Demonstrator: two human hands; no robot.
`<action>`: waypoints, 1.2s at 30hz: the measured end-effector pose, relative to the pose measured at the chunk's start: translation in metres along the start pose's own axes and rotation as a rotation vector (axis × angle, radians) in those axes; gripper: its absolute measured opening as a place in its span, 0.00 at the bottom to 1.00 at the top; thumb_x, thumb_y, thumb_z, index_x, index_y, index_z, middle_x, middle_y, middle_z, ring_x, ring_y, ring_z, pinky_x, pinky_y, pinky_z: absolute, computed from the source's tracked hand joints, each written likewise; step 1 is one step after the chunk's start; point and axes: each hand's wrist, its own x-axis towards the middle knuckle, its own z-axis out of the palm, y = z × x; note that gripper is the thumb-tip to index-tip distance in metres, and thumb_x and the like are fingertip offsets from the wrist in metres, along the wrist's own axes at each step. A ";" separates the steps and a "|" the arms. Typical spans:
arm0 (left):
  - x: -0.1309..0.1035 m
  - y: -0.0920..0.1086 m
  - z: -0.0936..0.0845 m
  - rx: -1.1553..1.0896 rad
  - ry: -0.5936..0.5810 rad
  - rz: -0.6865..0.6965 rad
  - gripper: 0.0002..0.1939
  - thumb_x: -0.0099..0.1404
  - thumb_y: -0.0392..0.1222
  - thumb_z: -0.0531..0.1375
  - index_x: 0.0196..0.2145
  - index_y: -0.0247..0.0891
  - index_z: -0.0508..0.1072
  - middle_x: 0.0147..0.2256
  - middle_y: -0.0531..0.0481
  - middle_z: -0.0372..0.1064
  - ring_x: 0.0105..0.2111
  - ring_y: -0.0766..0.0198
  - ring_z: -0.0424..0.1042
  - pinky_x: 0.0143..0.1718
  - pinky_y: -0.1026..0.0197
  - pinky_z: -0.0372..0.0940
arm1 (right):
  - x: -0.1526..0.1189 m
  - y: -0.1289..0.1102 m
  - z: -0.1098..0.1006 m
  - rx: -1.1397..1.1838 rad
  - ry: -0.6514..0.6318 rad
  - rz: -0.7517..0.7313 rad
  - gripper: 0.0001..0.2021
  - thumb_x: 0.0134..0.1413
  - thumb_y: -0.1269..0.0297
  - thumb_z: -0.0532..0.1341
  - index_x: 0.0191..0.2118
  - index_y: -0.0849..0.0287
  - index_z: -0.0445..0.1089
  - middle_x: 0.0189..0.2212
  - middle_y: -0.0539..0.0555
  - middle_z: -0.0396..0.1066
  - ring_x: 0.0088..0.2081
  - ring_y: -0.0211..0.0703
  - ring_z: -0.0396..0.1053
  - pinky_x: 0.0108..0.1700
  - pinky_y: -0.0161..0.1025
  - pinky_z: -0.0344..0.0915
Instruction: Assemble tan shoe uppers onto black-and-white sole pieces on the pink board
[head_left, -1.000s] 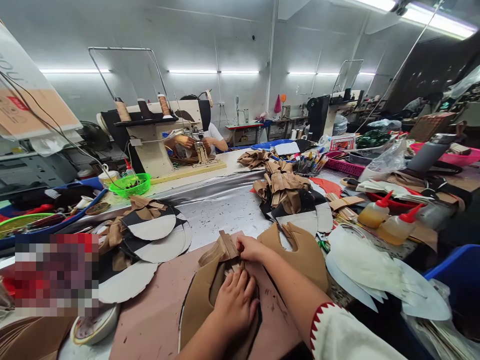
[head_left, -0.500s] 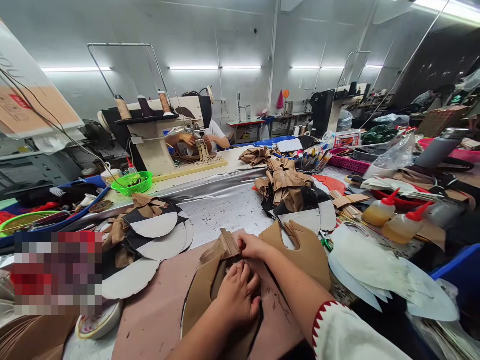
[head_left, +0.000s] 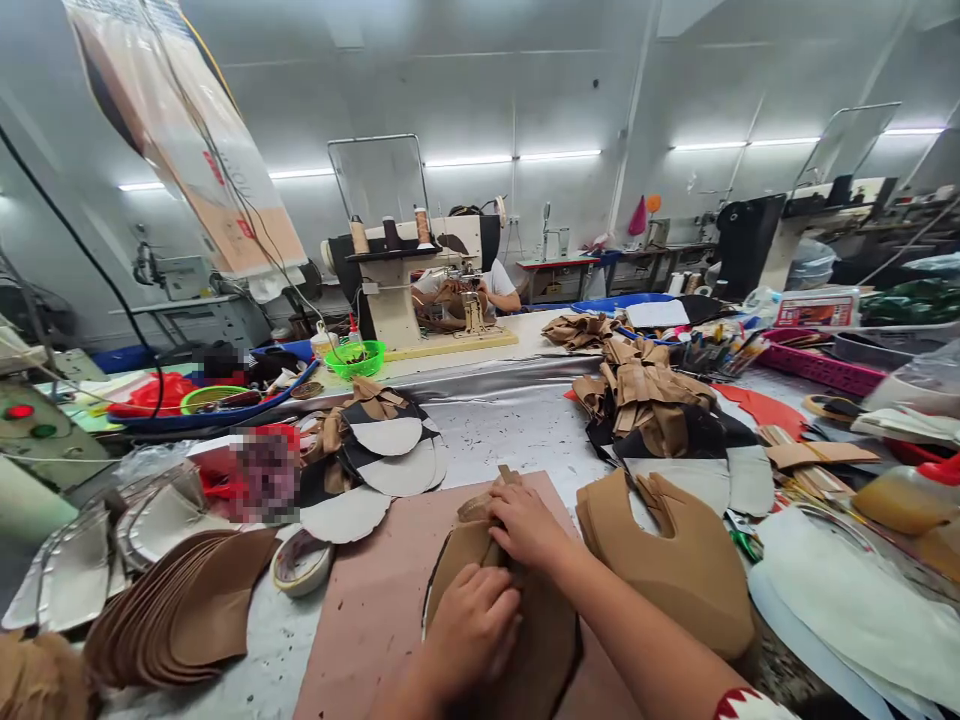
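A curved brown piece (head_left: 551,630) with a dark edge lies on the pinkish board (head_left: 360,610). My left hand (head_left: 472,620) is on the piece with its fingers curled and pressed together at the piece's middle. Just above and to the right, my right hand (head_left: 529,520) has its fingers bent over the piece's upper end, by a narrow tan strip (head_left: 476,507). What lies under the fingertips of both hands is hidden. Right of the board is a stack of brown U-notched pieces (head_left: 667,560).
Fanned brown pieces (head_left: 187,610) and a tape roll (head_left: 301,562) lie left. Black-and-white pieces (head_left: 386,440) and a tan bundle (head_left: 645,390) lie beyond the board. White sheets (head_left: 840,590) are at right. Another person's hands (head_left: 450,293) work at a sewing machine (head_left: 390,310).
The view has turned left, bringing the fanned brown pieces into sight. My right hand has moved from the strip's side over the piece's upper end, and my left hand's fingers are more curled.
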 end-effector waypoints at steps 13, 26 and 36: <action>-0.063 0.015 0.020 0.046 -0.197 -0.400 0.40 0.61 0.60 0.51 0.62 0.29 0.50 0.60 0.30 0.45 0.57 0.39 0.54 0.51 0.43 0.57 | 0.018 -0.021 0.029 0.118 -0.197 0.202 0.09 0.43 0.73 0.60 0.21 0.58 0.59 0.22 0.49 0.65 0.28 0.39 0.61 0.29 0.35 0.50; -0.025 -0.018 0.015 0.141 -0.149 -0.417 0.22 0.64 0.36 0.48 0.53 0.26 0.65 0.52 0.33 0.64 0.46 0.48 0.67 0.41 0.49 0.65 | 0.022 -0.007 0.028 -0.012 -0.225 0.162 0.08 0.39 0.72 0.65 0.29 0.58 0.66 0.35 0.55 0.69 0.38 0.47 0.64 0.37 0.38 0.55; -0.020 -0.028 0.007 0.107 -0.191 -0.301 0.27 0.61 0.35 0.48 0.59 0.30 0.58 0.60 0.41 0.52 0.52 0.47 0.63 0.46 0.50 0.62 | 0.032 -0.005 -0.010 -0.452 -0.371 0.040 0.13 0.50 0.72 0.52 0.39 0.58 0.71 0.36 0.56 0.74 0.43 0.47 0.68 0.49 0.42 0.55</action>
